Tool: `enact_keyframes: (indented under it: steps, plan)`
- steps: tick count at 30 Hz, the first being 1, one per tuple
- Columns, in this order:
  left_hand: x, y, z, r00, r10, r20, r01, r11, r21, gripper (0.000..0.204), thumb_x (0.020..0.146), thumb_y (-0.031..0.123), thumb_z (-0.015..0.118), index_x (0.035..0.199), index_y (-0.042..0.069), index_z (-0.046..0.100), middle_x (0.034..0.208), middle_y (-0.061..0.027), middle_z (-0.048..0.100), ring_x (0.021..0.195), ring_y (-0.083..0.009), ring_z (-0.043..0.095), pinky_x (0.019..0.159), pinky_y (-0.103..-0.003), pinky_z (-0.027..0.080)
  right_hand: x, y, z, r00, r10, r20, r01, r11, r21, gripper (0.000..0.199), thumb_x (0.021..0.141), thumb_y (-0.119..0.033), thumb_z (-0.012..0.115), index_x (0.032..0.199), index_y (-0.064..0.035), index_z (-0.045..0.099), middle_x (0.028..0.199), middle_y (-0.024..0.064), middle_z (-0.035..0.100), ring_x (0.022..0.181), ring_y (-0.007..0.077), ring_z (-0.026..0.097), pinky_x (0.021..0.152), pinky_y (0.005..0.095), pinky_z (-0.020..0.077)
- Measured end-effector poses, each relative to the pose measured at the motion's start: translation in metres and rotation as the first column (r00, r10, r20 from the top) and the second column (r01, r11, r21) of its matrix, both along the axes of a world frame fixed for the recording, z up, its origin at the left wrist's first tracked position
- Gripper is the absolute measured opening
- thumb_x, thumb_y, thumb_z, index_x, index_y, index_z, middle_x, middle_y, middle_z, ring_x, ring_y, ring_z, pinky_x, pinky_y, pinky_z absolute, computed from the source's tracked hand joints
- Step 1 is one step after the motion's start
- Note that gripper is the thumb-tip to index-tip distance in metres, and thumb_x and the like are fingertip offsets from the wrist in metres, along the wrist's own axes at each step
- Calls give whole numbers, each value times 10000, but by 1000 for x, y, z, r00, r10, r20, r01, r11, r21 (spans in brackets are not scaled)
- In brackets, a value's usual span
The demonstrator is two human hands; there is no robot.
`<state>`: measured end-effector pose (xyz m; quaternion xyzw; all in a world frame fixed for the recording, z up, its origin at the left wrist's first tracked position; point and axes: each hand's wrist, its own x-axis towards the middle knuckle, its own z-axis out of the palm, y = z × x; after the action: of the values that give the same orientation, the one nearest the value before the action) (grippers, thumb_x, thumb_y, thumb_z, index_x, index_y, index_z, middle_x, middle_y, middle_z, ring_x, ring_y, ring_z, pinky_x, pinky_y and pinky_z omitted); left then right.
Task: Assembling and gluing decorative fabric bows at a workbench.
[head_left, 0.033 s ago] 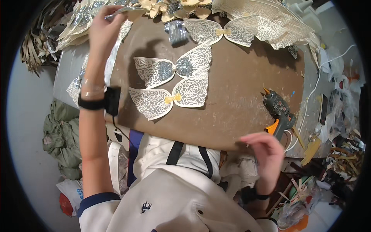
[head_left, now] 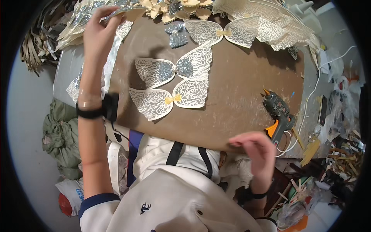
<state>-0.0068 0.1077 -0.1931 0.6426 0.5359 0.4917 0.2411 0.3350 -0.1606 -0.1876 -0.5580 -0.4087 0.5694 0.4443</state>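
Note:
My left hand (head_left: 98, 33) is raised at the far left of the brown board (head_left: 239, 89), its fingers pinched on a thin silvery paper piece (head_left: 123, 11) beside a pile of similar pieces (head_left: 75, 23). My right hand (head_left: 257, 149) hovers at the board's near edge with fingers apart and nothing in it, close to a glue gun (head_left: 279, 111). Two white lace butterfly shapes lie mid-board: one with silver glitter patches (head_left: 174, 69), one with a small gold bow (head_left: 172, 99).
A third lace butterfly (head_left: 222, 33) and a silver glitter bow (head_left: 177, 34) lie at the back with cream paper flowers (head_left: 181, 7). Lace wings (head_left: 278, 27) pile at the back right. White cable (head_left: 317, 89) and clutter fill the right; green cloth (head_left: 58, 131) lies left.

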Motion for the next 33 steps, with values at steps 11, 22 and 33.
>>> enact_keyframes:
  steps: [11, 22, 33]
  plan:
    - [55, -208, -2, 830, -393, 396, 506, 830, -234, 322, 723, -107, 494, 936, 5, 708, 1140, -154, 531, 1038, -253, 614, 909, -358, 494, -55, 39, -28, 745, 132, -654, -367, 900, -236, 417, 992, -257, 522, 1245, 73, 497, 1030, 134, 657, 864, 191, 653, 729, 316, 539]
    - [36, -231, -15, 786, 116, 607, 448, 570, -689, 285, 879, -6, 654, 1147, -44, 563, 1012, -76, 652, 934, -94, 619, 817, -223, 492, -93, 56, -27, 927, 219, -304, -282, 943, -179, 225, 839, 99, 633, 1055, 61, 582, 912, 105, 659, 851, 136, 654, 643, 235, 561]
    - [58, -169, -45, 986, 55, -158, -132, 836, -533, 360, 736, 181, 811, 993, 11, 624, 584, -81, 544, 526, -197, 566, 532, -324, 465, -120, 117, -59, 828, 119, 548, -130, 991, -19, 248, 741, -153, 773, 866, 14, 640, 667, 82, 531, 541, 150, 502, 529, 298, 433]
